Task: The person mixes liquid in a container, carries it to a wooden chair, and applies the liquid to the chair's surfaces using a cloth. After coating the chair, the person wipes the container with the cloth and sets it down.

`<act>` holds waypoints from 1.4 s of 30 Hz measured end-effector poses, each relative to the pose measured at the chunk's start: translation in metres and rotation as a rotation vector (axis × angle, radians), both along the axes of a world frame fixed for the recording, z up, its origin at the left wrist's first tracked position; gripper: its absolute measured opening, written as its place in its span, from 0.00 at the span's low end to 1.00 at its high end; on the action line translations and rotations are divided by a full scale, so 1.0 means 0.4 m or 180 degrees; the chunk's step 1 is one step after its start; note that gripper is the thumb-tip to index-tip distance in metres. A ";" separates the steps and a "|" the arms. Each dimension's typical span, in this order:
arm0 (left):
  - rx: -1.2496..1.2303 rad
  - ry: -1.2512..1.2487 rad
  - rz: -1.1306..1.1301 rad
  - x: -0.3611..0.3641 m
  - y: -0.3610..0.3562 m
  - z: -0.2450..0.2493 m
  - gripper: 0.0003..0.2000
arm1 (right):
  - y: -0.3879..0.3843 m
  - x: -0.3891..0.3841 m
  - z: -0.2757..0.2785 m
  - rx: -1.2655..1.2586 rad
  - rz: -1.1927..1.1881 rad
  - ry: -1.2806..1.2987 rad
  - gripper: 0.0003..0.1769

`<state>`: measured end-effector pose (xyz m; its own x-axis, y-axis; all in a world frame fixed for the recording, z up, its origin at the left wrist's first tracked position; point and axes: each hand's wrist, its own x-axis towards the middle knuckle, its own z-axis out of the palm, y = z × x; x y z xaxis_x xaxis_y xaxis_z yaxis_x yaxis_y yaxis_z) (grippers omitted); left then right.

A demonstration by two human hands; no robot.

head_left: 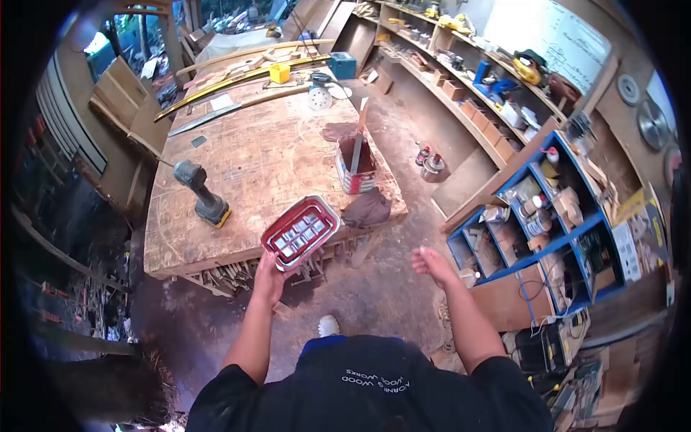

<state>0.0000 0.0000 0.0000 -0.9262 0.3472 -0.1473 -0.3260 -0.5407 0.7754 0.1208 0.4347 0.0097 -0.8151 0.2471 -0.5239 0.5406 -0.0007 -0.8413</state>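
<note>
My left hand grips the near corner of a shallow rectangular tray. Dark red liquid or coating covers the tray's inside, with bright reflections across its middle. The tray is held over the front edge of the wooden workbench. Off to the right, my right hand hangs in the air with loosely bent, parted fingers and nothing visible in it. Just beyond the tray stands a red-stained container with a flat stick leaning in it. A dark brown rag lies at the bench corner.
On the bench are a cordless drill, a sander, a yellow box and long strips. Small cans stand on the floor. Blue shelving full of bottles is at right, and wall shelves run behind it.
</note>
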 end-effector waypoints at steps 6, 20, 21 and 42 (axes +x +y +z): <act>0.0005 -0.0006 0.0521 -0.167 0.087 0.012 0.26 | 0.177 -0.574 0.047 -0.0099 0.0388 0.1057 0.20; -0.0011 -0.0991 0.3745 0.117 0.565 0.042 0.24 | 0.217 -1.368 0.102 0.0190 0.3833 0.0738 0.25; 0.0000 -0.0904 0.3855 0.138 0.596 0.045 0.24 | 0.222 -1.382 0.100 0.0079 0.4000 0.0728 0.24; -0.0003 -0.0933 0.4148 0.130 0.885 0.002 0.24 | 0.195 -1.385 0.180 0.0563 0.4874 0.0895 0.20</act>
